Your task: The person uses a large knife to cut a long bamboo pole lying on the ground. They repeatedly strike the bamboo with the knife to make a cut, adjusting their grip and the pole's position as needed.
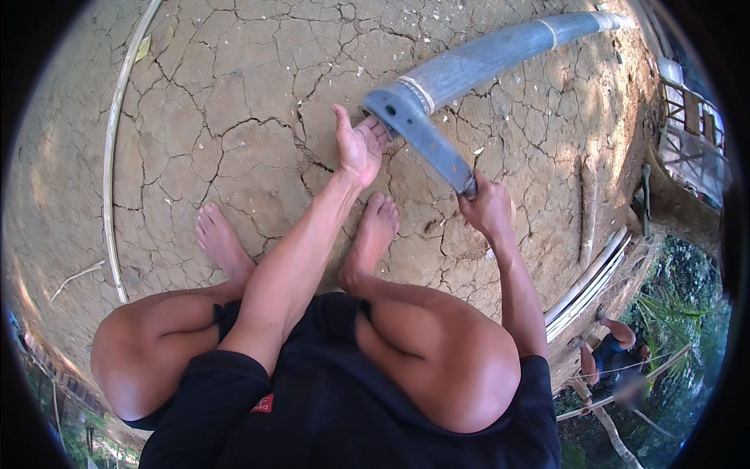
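A thick grey-green bamboo pole [492,59] lies across the ground, running from the middle to the upper right, with pale rings at its joints. My right hand [488,205] is closed round the handle of a machete [437,148]. Its broad grey blade has holes near the far end, which overlaps the pole's near end; I cannot tell whether they touch. My left hand [362,152] is palm up at that end, thumb spread and fingers stretched out. Its fingertips reach under the pole's end and are partly hidden there.
Cracked dry earth [258,78] surrounds my bare feet. A thin pale pole [113,148] lies along the left, and split strips [586,285] lie at the right beside a log [587,211]. Another person [613,356] sits at the lower right near greenery.
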A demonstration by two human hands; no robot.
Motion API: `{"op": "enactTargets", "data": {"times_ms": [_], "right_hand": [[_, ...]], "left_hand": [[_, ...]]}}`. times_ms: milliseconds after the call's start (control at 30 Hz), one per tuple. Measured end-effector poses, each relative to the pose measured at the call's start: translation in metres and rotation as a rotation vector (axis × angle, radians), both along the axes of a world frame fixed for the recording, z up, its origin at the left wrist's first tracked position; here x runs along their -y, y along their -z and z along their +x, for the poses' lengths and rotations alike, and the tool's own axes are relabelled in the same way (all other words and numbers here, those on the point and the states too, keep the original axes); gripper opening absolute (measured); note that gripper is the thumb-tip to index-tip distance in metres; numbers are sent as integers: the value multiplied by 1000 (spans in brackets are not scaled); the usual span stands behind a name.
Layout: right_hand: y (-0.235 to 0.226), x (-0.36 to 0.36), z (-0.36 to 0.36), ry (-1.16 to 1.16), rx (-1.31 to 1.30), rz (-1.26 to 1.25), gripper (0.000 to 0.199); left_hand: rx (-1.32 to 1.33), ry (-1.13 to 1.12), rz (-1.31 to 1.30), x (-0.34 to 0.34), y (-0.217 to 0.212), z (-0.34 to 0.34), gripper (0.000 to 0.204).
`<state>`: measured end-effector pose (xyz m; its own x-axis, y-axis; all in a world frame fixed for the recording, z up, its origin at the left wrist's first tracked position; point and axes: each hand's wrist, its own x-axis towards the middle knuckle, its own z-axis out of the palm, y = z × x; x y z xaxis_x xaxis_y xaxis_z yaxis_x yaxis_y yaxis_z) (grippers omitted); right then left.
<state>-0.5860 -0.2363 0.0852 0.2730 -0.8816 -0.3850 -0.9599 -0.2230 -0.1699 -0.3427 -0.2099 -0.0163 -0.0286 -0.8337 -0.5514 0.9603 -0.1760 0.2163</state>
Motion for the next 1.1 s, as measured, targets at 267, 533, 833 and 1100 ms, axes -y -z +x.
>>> {"op": "enactTargets", "data": {"times_ms": [267,533,833,1100], "right_hand": [[-9,-4,-1,20,-55,61,22],[6,-16,-5,20,-36,25,22],[4,-11,-3,-19,-20,13,21],[-14,-9,-10,-60,-38,97,25]], "left_hand": [[125,67,75,-5,2,-16,127],[-20,-11,65,-2,4,-14,119],[28,-17,111,-9,0,-16,121],[-23,-13,141,-12,18,-25,123]]}}
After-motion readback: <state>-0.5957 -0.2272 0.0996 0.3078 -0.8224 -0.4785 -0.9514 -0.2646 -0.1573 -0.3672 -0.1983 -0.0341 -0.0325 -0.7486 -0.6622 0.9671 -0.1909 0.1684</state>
